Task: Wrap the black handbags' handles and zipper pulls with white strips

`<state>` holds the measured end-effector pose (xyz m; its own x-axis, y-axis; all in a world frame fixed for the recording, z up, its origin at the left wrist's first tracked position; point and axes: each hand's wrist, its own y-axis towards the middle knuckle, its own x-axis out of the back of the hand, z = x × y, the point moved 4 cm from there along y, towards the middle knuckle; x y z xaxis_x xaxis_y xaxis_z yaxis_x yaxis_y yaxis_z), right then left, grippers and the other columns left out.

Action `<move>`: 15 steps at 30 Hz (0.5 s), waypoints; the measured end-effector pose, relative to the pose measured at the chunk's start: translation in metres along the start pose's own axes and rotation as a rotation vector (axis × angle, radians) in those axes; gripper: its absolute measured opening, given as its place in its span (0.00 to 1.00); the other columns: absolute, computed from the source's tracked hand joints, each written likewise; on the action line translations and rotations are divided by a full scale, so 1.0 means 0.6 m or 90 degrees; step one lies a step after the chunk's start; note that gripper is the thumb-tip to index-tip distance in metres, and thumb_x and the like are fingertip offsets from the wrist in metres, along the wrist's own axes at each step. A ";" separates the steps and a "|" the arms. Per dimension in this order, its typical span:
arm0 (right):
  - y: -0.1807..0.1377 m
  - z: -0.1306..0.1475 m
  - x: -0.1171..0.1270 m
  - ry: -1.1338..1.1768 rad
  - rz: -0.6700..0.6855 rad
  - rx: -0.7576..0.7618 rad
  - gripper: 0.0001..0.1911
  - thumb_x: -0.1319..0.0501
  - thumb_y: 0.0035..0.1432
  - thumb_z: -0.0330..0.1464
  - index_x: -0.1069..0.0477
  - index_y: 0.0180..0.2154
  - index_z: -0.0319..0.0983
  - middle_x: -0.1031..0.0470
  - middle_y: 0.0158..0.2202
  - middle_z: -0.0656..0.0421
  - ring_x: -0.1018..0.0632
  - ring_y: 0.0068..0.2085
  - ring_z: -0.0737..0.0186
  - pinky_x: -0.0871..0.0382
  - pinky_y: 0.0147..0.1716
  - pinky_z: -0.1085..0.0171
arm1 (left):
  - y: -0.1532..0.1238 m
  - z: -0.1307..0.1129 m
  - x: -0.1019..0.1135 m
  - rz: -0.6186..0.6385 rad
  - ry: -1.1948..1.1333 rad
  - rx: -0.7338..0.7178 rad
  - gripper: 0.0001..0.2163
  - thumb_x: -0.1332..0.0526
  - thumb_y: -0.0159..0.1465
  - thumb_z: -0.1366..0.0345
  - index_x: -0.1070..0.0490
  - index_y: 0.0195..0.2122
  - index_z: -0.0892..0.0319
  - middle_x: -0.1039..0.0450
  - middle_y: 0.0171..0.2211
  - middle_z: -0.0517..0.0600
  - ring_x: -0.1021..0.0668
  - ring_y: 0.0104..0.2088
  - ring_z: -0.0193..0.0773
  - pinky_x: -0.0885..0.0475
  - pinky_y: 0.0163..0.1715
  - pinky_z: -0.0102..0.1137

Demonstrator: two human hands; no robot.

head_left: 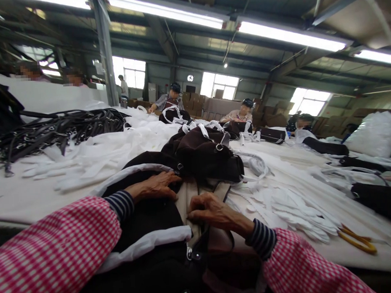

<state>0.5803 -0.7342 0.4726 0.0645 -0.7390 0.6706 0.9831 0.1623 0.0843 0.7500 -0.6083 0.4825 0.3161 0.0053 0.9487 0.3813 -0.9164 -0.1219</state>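
A black bag [160, 216] lies in front of me, its light beige zipper strip [182, 199] running away from me. White-wrapped handles [154, 239] curve over its left side. My left hand [154, 186] rests on the bag's far left part, fingers stretched out toward the strip. On the other side my right hand [215, 211] is closed, its fingers curled and pinched at the strip's edge. A silver zipper pull [189, 252] hangs at the near end. What lies under my right fingertips is partly hidden.
Another black bag [209, 154] lies just beyond. Black straps [60, 131] are heaped at left, beside white wrapping strips [117, 146]. Yellow-handled scissors [357, 239] lie at right near white pieces [300, 211]. Co-workers [171, 99] are across the table.
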 end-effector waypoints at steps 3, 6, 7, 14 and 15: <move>-0.001 -0.016 -0.007 0.039 -0.031 0.008 0.05 0.37 0.61 0.30 0.27 0.32 0.36 0.31 0.28 0.64 0.30 0.30 0.67 0.41 0.30 0.69 | -0.017 -0.028 0.004 -0.024 0.043 -0.058 0.25 0.39 0.65 0.59 0.33 0.64 0.55 0.34 0.64 0.56 0.33 0.62 0.55 0.36 0.60 0.45; 0.000 -0.022 -0.010 0.032 -0.066 0.052 0.07 0.40 0.63 0.30 0.31 0.30 0.37 0.34 0.28 0.65 0.33 0.30 0.68 0.44 0.30 0.68 | -0.042 -0.072 -0.005 -0.023 0.091 -0.194 0.17 0.47 0.68 0.70 0.29 0.55 0.53 0.29 0.58 0.51 0.30 0.56 0.46 0.35 0.55 0.40; -0.001 -0.023 -0.010 0.029 -0.085 0.063 0.09 0.41 0.64 0.29 0.32 0.29 0.37 0.35 0.27 0.65 0.33 0.29 0.68 0.44 0.30 0.67 | -0.051 -0.084 -0.010 -0.009 0.107 -0.219 0.17 0.49 0.68 0.73 0.28 0.54 0.52 0.28 0.56 0.50 0.29 0.54 0.45 0.35 0.53 0.39; -0.007 -0.025 -0.014 -0.050 -0.212 0.043 0.08 0.42 0.63 0.25 0.29 0.31 0.37 0.30 0.28 0.63 0.29 0.32 0.65 0.42 0.34 0.65 | -0.071 -0.116 -0.022 0.007 0.238 -0.214 0.17 0.48 0.65 0.77 0.30 0.49 0.51 0.26 0.47 0.48 0.29 0.46 0.44 0.36 0.45 0.39; -0.005 -0.024 -0.014 -0.058 -0.220 0.045 0.06 0.41 0.62 0.25 0.28 0.33 0.37 0.28 0.30 0.62 0.28 0.33 0.65 0.41 0.35 0.65 | -0.069 -0.117 -0.020 0.001 0.249 -0.224 0.16 0.47 0.65 0.77 0.30 0.49 0.51 0.26 0.47 0.49 0.29 0.46 0.44 0.36 0.46 0.39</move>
<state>0.5791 -0.7380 0.4559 -0.2879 -0.6978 0.6559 0.9298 -0.0397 0.3660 0.6693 -0.5985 0.4970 -0.0577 -0.0843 0.9948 0.0451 -0.9956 -0.0818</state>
